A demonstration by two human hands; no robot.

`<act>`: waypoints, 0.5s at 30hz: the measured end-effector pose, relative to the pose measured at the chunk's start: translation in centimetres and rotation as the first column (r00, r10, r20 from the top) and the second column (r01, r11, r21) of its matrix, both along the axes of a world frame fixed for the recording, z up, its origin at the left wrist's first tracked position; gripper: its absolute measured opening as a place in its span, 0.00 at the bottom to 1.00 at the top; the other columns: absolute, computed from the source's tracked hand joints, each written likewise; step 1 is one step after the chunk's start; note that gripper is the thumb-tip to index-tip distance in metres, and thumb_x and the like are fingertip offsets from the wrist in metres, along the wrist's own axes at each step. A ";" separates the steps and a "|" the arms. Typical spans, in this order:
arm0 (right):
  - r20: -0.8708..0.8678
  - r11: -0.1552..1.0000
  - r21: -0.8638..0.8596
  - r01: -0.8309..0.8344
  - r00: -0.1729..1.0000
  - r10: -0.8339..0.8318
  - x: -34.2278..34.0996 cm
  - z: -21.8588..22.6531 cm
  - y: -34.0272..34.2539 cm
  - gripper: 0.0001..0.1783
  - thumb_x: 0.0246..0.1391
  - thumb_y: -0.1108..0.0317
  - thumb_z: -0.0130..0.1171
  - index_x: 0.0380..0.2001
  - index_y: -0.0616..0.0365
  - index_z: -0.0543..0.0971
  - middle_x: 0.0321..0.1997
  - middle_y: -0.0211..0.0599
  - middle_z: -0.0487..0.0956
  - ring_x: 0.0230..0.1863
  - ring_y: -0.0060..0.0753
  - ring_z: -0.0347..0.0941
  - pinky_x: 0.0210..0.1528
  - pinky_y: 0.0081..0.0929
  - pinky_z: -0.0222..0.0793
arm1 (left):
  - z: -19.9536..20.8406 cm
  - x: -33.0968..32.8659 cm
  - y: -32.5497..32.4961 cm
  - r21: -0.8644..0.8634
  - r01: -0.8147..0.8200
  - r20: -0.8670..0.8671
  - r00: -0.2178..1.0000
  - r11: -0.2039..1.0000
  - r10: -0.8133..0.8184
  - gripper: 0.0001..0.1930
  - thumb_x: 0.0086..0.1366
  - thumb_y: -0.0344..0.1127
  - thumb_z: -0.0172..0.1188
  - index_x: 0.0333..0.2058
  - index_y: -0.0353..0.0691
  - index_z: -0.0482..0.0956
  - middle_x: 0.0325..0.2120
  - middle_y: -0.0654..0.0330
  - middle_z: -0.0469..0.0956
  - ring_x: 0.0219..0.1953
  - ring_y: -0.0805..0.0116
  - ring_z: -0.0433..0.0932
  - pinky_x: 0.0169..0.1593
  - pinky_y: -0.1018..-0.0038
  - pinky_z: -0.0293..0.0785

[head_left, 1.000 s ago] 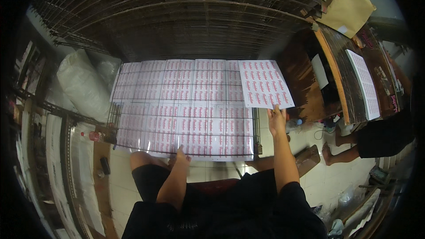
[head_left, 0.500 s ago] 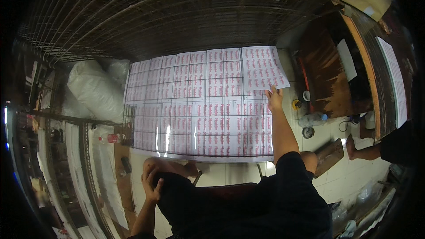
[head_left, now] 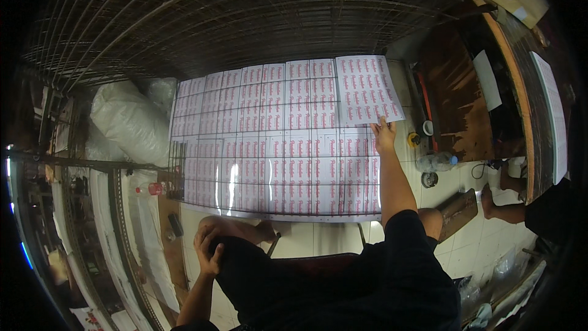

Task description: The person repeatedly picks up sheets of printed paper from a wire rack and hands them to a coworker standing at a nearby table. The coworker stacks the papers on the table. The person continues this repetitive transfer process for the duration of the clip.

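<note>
Knee (head_left: 245,233), bare, nearest the lower edge, above dark shorts; left hand (head_left: 208,251) resting against its left side, fingers loosely curled and close together, holding nothing.

Board (head_left: 278,147), large and flat, just beyond the knee, covered edge to edge with rows of white sheets printed in red; glare streaks on the near rows, near edge overhanging a tiled floor (head_left: 318,239).

Right hand (head_left: 384,135), at the end of an outstretched forearm crossing the board's right side; fingers extended and held close together, tips pressed on the near edge of a loose sheet; whether the thumb pinches under the paper cannot be told.

Loose sheet (head_left: 367,89), white with red print, lying at the far right corner of the board, slightly skewed against the neighbouring rows, right edge reaching past the board.

Plastic bottle (head_left: 436,161), clear, lying on the floor right of the board; yellow tape roll (head_left: 414,140) and a dark round lid (head_left: 429,179) near it.

White sacks (head_left: 131,122), bulky, left of the board, touching its far left corner.

Red-capped bottle (head_left: 149,189), small, at the board's near left corner.

Wire grid (head_left: 245,18), dark, farthest, spanning the top.

Bare foot (head_left: 488,199) of another person, far right, beside a wooden bench (head_left: 459,92).
</note>
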State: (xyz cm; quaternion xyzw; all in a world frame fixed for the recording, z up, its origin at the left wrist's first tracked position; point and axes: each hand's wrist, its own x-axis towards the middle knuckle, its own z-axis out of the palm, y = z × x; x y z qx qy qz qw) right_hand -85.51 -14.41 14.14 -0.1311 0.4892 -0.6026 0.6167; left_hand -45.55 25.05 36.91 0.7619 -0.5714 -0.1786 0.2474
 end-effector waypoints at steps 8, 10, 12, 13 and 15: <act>-0.014 1.000 0.010 0.005 1.000 -0.004 0.4 -0.5 -0.2 0.21 0.58 0.69 0.50 0.55 0.47 0.62 0.49 0.34 0.69 0.41 0.30 0.69 0.43 0.26 0.71 | -0.5 0.4 0.3 0.004 -0.010 -0.013 1.000 1.000 0.010 0.24 0.52 0.46 0.54 0.44 0.37 0.74 0.48 0.50 0.69 0.54 0.50 0.61 0.59 0.58 0.49; -0.033 1.000 0.018 0.023 0.999 -0.023 0.2 -0.9 -0.2 0.21 0.58 0.69 0.49 0.55 0.47 0.61 0.49 0.34 0.69 0.40 0.30 0.69 0.43 0.26 0.71 | -0.5 0.4 0.2 0.013 -0.013 -0.006 1.000 1.000 0.013 0.24 0.52 0.46 0.54 0.44 0.37 0.75 0.48 0.50 0.69 0.54 0.50 0.61 0.59 0.58 0.49; -0.059 0.998 0.020 0.054 0.997 -0.053 0.3 -1.3 0.2 0.21 0.58 0.69 0.49 0.55 0.47 0.61 0.49 0.34 0.69 0.40 0.29 0.69 0.42 0.26 0.71 | -0.5 0.3 0.1 0.016 -0.011 -0.004 1.000 1.000 0.012 0.24 0.52 0.47 0.54 0.44 0.37 0.75 0.48 0.50 0.69 0.54 0.50 0.62 0.59 0.58 0.50; -0.051 0.999 0.028 0.039 0.998 -0.037 0.2 -1.3 0.3 0.22 0.58 0.69 0.49 0.55 0.47 0.61 0.50 0.34 0.68 0.41 0.30 0.69 0.43 0.25 0.71 | -0.4 0.3 0.0 0.014 -0.008 -0.006 1.000 1.000 0.008 0.25 0.52 0.48 0.54 0.44 0.37 0.75 0.48 0.50 0.69 0.54 0.50 0.62 0.58 0.58 0.50; -0.034 0.999 0.045 0.006 0.999 -0.005 0.1 -1.2 0.4 0.22 0.59 0.69 0.48 0.56 0.47 0.61 0.52 0.33 0.66 0.44 0.31 0.68 0.44 0.24 0.71 | -0.5 0.4 0.0 0.011 -0.006 -0.008 1.000 1.000 0.007 0.25 0.52 0.49 0.53 0.44 0.37 0.75 0.48 0.50 0.69 0.53 0.50 0.62 0.58 0.58 0.50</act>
